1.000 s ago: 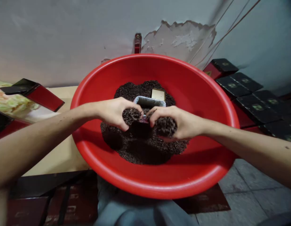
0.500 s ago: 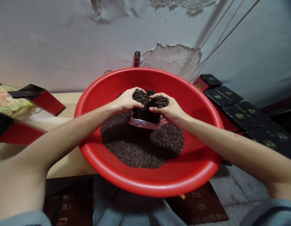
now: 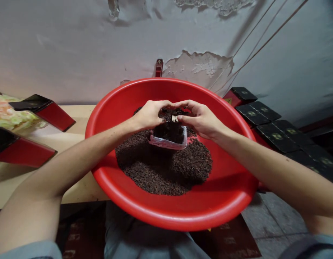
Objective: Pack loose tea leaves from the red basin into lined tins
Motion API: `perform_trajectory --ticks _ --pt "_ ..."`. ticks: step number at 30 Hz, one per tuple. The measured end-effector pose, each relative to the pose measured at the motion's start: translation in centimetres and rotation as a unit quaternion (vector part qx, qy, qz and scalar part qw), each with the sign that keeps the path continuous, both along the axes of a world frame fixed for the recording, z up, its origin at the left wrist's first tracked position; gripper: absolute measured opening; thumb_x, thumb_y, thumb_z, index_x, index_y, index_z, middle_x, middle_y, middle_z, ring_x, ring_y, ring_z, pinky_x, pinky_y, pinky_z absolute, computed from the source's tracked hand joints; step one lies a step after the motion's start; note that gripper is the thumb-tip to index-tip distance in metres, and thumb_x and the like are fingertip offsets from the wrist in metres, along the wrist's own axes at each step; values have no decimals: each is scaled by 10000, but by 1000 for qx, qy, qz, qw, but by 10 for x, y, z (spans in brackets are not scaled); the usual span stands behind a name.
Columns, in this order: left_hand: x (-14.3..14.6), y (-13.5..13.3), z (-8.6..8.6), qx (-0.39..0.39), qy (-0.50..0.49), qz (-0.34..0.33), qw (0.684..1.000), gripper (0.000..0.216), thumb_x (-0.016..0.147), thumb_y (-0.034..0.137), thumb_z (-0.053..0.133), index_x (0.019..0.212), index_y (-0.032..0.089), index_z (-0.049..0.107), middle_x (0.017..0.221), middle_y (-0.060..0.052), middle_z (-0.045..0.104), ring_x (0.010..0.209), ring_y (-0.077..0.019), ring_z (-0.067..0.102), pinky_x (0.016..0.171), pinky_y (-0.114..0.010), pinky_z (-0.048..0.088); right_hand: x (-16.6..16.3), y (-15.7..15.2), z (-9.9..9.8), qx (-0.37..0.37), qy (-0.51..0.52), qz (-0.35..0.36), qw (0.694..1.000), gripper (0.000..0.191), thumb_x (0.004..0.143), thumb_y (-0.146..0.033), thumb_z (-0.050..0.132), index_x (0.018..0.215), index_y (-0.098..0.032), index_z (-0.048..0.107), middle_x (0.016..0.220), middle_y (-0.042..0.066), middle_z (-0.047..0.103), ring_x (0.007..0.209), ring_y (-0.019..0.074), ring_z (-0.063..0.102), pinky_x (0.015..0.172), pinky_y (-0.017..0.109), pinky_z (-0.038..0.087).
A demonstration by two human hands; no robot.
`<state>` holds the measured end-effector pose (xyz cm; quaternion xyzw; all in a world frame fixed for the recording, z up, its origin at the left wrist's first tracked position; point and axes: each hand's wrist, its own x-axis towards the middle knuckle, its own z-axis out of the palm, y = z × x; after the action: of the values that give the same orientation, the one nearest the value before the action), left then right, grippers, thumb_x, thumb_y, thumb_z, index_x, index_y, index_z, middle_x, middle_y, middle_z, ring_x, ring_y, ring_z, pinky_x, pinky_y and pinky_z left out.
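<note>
A wide red basin (image 3: 182, 208) holds a heap of dark, loose tea leaves (image 3: 155, 176). Among the leaves stands a small box with a clear plastic liner (image 3: 169, 144) folded over its rim, and dark leaves show inside. My left hand (image 3: 151, 114) arches over the box's far left side, thumb apart from the fingers. Opposite it, my right hand (image 3: 200, 118) curves over the far right side, fingers likewise apart. The fingertips of both hands meet or nearly meet above the box. Neither hand visibly grips anything, though the inner left palm is partly hidden.
Two red boxes with black tops (image 3: 57, 113) lie tilted on the pale wooden table (image 3: 82, 187) at left, near a patterned cloth or bag (image 3: 10, 111). Several black-topped red boxes (image 3: 279, 135) stand at right. A peeling wall (image 3: 82, 46) rises behind the basin.
Both hands held heaped tea leaves over the box; those handfuls have left the hands. The fingers have turned downward and come together, and more of the box's lined rim now shows.
</note>
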<state>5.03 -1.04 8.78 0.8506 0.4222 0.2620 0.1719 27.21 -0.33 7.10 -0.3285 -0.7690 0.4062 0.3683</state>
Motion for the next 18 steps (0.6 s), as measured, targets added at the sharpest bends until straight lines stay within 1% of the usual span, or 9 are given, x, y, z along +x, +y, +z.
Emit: perform_trajectory --ticks 2,3,4,6,8,9,11,15,18 --pt "-7 -3 3 23 70 -24 997 376 849 163 666 1219 203 717 1239 -67 747 1154 -223 682 1032 -353 489 8 -2 7 66 -78 32 994 336 921 -392 641 1207 -217 652 1179 86 722 1015 221 698 922 421 594" --pt "-11 -6 2 28 112 -49 992 324 886 219 664 1204 222 729 1260 -63 742 1199 -230 665 1056 -364 471 13 -4 8 109 -129 64 984 320 937 -396 632 1197 -214 668 1178 95 725 1030 227 696 941 422 584" --pt "-14 -9 1 30 154 -81 984 301 913 275 665 1203 240 733 1299 -59 728 1260 -239 634 1087 -381 445 18 -6 7 155 -182 100 966 315 944 -395 634 1195 -210 683 1206 109 719 1075 239 689 970 429 568" --pt "-21 -17 -5 27 224 -142 964 319 926 353 682 1228 258 721 1385 -65 683 1366 -255 557 1145 -424 380 28 -10 0 237 -278 155 918 329 950 -371 645 1226 -198 694 1299 146 687 1199 274 651 1047 480 517" --pt "-24 -26 -11 25 275 -174 945 332 923 373 701 1229 245 717 1387 -85 680 1386 -265 538 1166 -451 335 37 -13 -9 294 -344 182 873 325 970 -338 631 1250 -185 695 1313 163 685 1247 294 631 1110 558 443" --pt "-24 -29 -14 27 294 -180 938 311 930 374 695 1207 233 724 1351 -93 700 1359 -266 561 1162 -451 331 39 -13 -14 312 -363 188 857 303 983 -325 616 1235 -183 704 1273 158 707 1224 292 645 1127 587 411" --pt "-23 -33 -15 38 316 -186 930 274 952 364 669 1172 213 734 1282 -97 734 1280 -258 615 1141 -429 342 40 -12 -19 341 -374 194 840 272 999 -328 599 1188 -180 727 1193 143 740 1153 279 678 1137 594 386" --pt "-17 -28 -15 64 327 -184 925 389 932 398 695 1274 212 692 1387 -102 677 1288 -263 606 1125 -412 346 29 -7 -19 377 -376 193 824 412 979 -387 636 1328 -169 672 1376 177 654 1285 313 605 1149 587 358" --pt "-9 -17 -18 46 344 -188 919 414 877 469 743 1221 239 728 1324 -79 718 1245 -271 635 1139 -432 335 18 -2 -19 367 -405 231 805 454 975 -437 644 1345 -175 662 1400 166 644 1275 325 609 1150 616 321"
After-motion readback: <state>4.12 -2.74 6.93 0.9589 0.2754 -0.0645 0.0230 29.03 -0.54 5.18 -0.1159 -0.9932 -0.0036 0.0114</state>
